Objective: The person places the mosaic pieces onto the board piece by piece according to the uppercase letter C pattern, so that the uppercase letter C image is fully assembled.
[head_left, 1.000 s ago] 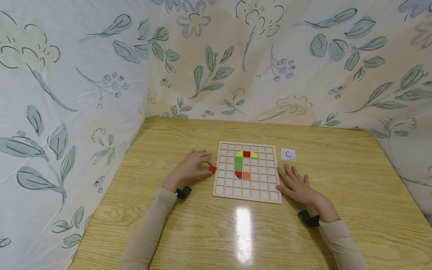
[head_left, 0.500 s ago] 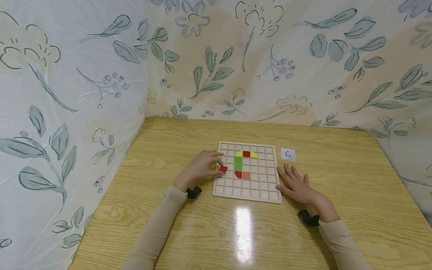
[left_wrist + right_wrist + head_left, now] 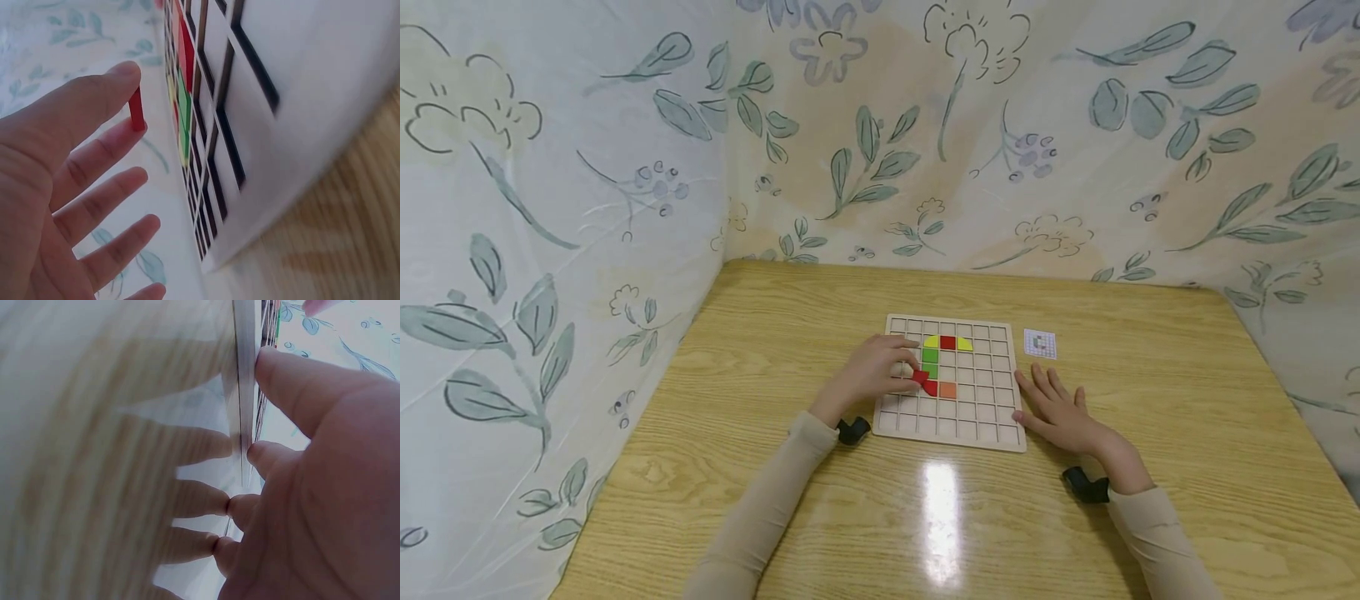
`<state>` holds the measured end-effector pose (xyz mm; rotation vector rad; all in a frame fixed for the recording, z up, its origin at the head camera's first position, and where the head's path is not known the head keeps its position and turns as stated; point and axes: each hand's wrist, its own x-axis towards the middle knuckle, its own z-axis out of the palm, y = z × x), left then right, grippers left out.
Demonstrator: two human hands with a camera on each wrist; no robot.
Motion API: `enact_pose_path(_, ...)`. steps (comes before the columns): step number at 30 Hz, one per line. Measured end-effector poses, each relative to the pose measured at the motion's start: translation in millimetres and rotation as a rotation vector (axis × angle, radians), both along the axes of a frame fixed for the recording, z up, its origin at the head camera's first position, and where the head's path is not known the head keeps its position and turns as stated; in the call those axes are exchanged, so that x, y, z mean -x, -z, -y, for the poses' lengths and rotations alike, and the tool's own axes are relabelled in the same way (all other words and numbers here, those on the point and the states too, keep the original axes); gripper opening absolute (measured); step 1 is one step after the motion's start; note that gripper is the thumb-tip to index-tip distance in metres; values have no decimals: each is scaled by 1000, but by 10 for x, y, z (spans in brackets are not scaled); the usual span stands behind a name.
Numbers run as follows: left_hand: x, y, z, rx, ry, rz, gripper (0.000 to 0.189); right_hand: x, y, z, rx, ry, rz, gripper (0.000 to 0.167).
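Between thumb and index finger, my left hand (image 3: 868,372) pinches a small red tile (image 3: 135,111) above the left part of a wooden grid board (image 3: 981,433). Its other fingers are spread in the left wrist view. Set in the grid's cells are two yellow rounded tiles (image 3: 965,344), a dark red square tile (image 3: 948,342), two green square tiles (image 3: 930,356), a red rounded tile (image 3: 930,389) and a salmon square tile (image 3: 948,390). My right hand (image 3: 1063,417) rests on the table with fingers spread, its thumb and index fingertip touching the board's right edge.
A small printed card (image 3: 1041,343) with a coloured grid pattern lies beyond my right hand, right of the board. The wooden table (image 3: 820,517) reaches back to a flower-patterned cloth (image 3: 880,150), which also hangs along the left side.
My left hand has carried the red tile rightward, from beside the board's left edge to over the grid near the red rounded tile. The right hand and board have stayed in place.
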<state>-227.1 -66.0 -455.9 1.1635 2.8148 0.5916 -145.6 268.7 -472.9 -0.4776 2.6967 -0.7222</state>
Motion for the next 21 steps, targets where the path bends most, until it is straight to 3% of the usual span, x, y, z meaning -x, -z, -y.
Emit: enact_pose_path(21,-172,41,-409,111,-41,14,25,-72,18,49,-13,9,-8,71)
